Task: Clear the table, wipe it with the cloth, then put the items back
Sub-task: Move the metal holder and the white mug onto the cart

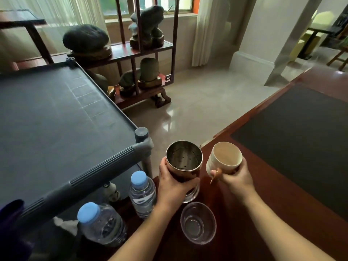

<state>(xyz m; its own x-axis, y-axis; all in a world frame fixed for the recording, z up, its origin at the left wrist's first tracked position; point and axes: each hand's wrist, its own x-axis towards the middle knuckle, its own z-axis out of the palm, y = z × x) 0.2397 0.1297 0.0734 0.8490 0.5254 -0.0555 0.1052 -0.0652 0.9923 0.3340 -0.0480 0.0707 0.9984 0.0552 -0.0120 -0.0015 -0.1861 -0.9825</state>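
Grey cart at nine o'clock, red-brown table from three to six. Left hand wrapped shut around the steel tumbler at six o'clock, smooth and probably slippery, best gripped mid-body; right hand closed on the cream mug at five o'clock, light but breakable, perhaps pinched at its handle. Glass bowl below, fragile, and two water bottles at seven o'clock, soft-walled.

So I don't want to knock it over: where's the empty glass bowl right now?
The glass bowl sits on the wooden table's near edge, between the forearms, just below the metal cup in the left hand.
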